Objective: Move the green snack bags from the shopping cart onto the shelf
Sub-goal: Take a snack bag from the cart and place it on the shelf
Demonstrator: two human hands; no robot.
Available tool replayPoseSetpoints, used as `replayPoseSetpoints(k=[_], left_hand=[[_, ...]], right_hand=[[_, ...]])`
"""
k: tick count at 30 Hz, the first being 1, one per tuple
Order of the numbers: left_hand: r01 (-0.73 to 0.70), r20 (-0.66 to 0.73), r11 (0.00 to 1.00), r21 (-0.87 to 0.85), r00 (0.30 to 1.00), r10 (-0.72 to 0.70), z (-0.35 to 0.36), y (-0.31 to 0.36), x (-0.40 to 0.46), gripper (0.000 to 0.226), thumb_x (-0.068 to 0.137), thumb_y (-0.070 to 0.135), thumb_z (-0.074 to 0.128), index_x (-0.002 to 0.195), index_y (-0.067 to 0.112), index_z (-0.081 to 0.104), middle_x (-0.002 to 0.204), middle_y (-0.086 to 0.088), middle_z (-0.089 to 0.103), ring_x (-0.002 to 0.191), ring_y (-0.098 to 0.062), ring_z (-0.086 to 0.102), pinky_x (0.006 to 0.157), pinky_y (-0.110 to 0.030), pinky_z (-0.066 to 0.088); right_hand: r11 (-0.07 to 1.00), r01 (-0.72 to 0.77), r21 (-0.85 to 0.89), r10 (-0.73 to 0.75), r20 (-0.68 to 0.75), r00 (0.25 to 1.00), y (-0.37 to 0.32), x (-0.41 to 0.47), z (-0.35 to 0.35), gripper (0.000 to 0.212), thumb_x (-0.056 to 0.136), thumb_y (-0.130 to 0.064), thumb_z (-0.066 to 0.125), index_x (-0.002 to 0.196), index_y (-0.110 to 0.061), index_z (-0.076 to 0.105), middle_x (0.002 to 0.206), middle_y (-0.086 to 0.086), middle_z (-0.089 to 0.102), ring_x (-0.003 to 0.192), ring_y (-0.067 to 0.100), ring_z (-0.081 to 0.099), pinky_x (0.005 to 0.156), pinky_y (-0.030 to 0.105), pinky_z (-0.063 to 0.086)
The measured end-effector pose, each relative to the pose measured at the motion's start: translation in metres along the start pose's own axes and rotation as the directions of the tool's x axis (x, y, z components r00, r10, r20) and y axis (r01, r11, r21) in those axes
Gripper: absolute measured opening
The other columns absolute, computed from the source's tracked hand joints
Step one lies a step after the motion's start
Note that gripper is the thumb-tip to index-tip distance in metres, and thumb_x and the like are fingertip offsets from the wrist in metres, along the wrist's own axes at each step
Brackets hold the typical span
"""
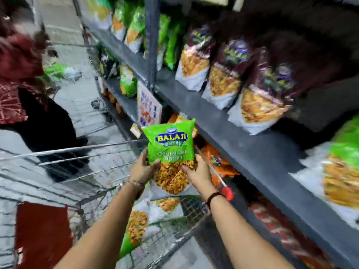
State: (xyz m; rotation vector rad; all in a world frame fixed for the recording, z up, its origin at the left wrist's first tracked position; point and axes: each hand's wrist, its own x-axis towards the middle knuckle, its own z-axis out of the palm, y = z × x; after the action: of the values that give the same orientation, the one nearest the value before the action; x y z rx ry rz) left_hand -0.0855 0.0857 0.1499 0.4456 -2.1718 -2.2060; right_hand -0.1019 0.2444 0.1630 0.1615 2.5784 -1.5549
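I hold one green snack bag (171,146) upright in front of me, above the wire shopping cart (81,152). My left hand (142,168) grips its lower left edge and my right hand (198,170) grips its lower right edge. More green snack bags (136,226) lie in the cart below my arms. The grey shelf (223,121) runs along the right, close to the held bag. Green bags (347,148) stand on it at the far right and others (136,26) at the far end.
Purple snack bags (229,78) stand in a row on the shelf. Orange packs (215,160) fill the level below. A person in dark red (21,78) stands at the left beside the cart. A red panel (42,233) hangs on the cart's near end.
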Motion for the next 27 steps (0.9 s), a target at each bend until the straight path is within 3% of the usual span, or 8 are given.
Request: replayPoseSetpoints(k=[2,6,9,13,17,20,24,27], left_hand=[[-0.133,0.107,0.991,-0.023,0.985,0.135,0.035,0.036,-0.01,0.048,0.082,-0.006,0.051,0.127,0.004,0.037,0.13,-0.028,0.05,0.087,-0.012,0.055,0.079,-0.024,0.046],[-0.303,0.308,0.95,-0.079,0.899,0.312,0.114,0.09,-0.032,0.054,0.077,-0.002,0.058,0.126,0.005,0.038,0.113,-0.01,0.058,0.071,0.017,0.057,0.071,-0.005,0.048],[-0.36,0.44,0.927,-0.104,0.82,0.367,0.178,0.116,-0.049,0.054,0.077,-0.001,0.058,0.126,0.006,0.039,0.113,-0.007,0.053,0.079,0.014,0.057,0.077,-0.008,0.047],[-0.414,0.545,0.905,-0.101,0.738,0.399,0.251,0.132,-0.059,0.051,0.079,-0.011,0.051,0.127,-0.004,0.034,0.13,-0.028,0.047,0.096,-0.004,0.054,0.075,-0.005,0.045],[-0.404,0.602,0.913,-0.062,0.714,0.357,0.293,0.123,-0.055,0.053,0.078,-0.017,0.048,0.128,-0.006,0.033,0.133,-0.03,0.044,0.108,-0.016,0.043,0.078,-0.002,0.042],[-0.458,0.661,0.888,0.044,0.679,0.318,0.301,0.103,-0.055,0.061,0.072,0.003,0.057,0.129,-0.002,0.034,0.133,-0.025,0.048,0.114,-0.021,0.047,0.099,-0.027,0.042],[-0.527,0.618,0.835,0.156,0.712,0.333,0.29,0.094,-0.054,0.06,0.078,0.008,0.061,0.132,0.006,0.033,0.123,-0.022,0.056,0.108,-0.033,0.056,0.088,-0.031,0.041],[-0.47,0.483,0.875,0.114,0.796,0.365,0.255,0.088,-0.048,0.055,0.079,-0.005,0.057,0.128,0.008,0.037,0.095,-0.014,0.054,0.071,-0.008,0.057,0.066,-0.008,0.045]], right_hand=[[0.997,0.073,0.002,-0.072,-0.13,0.989,-0.016,-0.021,-0.052,0.043,0.077,0.001,0.066,0.117,0.002,0.05,0.108,0.018,0.063,0.095,0.019,0.055,0.075,0.022,0.038],[0.993,0.119,0.008,-0.108,-0.364,0.925,-0.025,-0.064,-0.144,0.042,0.078,-0.007,0.067,0.117,-0.005,0.051,0.112,0.02,0.065,0.103,0.031,0.061,0.087,0.035,0.046],[0.995,0.105,0.001,-0.089,-0.516,0.852,-0.017,-0.091,-0.202,0.043,0.08,-0.008,0.066,0.119,-0.005,0.05,0.116,0.019,0.063,0.106,0.029,0.058,0.082,0.027,0.041],[0.999,0.041,-0.035,-0.054,-0.667,0.744,0.002,-0.107,-0.251,0.055,0.08,-0.012,0.067,0.128,-0.002,0.042,0.13,0.019,0.054,0.12,0.032,0.05,0.1,0.036,0.038],[0.997,-0.081,-0.011,0.046,-0.748,0.662,0.026,-0.101,-0.263,0.051,0.08,-0.013,0.067,0.125,-0.004,0.045,0.125,0.021,0.058,0.115,0.035,0.054,0.095,0.042,0.046],[0.997,-0.073,0.027,0.067,-0.775,0.629,0.045,-0.099,-0.255,0.048,0.079,-0.005,0.065,0.124,-0.008,0.047,0.122,0.019,0.061,0.11,0.035,0.058,0.089,0.042,0.047],[0.987,-0.14,-0.074,-0.003,-0.895,0.446,0.043,-0.104,-0.237,0.05,0.082,-0.014,0.063,0.128,-0.006,0.043,0.128,0.024,0.047,0.118,0.039,0.046,0.094,0.043,0.042],[0.955,-0.073,-0.288,-0.233,-0.878,0.417,0.03,-0.103,-0.202,0.043,0.084,-0.029,0.05,0.122,-0.009,0.045,0.117,0.027,0.052,0.112,0.031,0.039,0.096,0.04,0.032]])
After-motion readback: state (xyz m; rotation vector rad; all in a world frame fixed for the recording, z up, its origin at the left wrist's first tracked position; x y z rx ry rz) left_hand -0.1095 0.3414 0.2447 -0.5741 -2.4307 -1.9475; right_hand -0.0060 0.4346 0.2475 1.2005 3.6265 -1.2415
